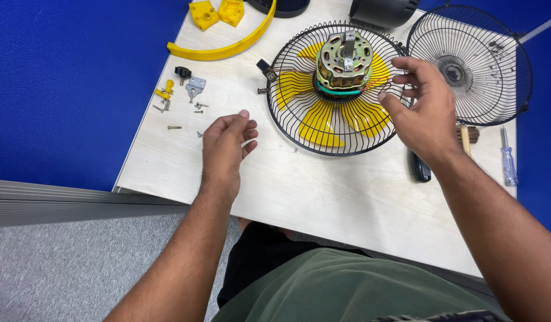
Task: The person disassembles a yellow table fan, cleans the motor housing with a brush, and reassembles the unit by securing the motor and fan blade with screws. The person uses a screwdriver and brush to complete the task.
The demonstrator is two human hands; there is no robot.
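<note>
Glossy black wire guard [299, 128] (yellow plastic beneath)

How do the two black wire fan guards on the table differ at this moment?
The near guard carries a bare motor on top with yellow blades showing under its wires; the far guard holds neither, only a small dark hub at its centre. The near guard lies fully on the table; the far guard overhangs the edge. The right hand rests over the near guard's rim, not the far one. Both are round, black and wire-spoked.
</note>
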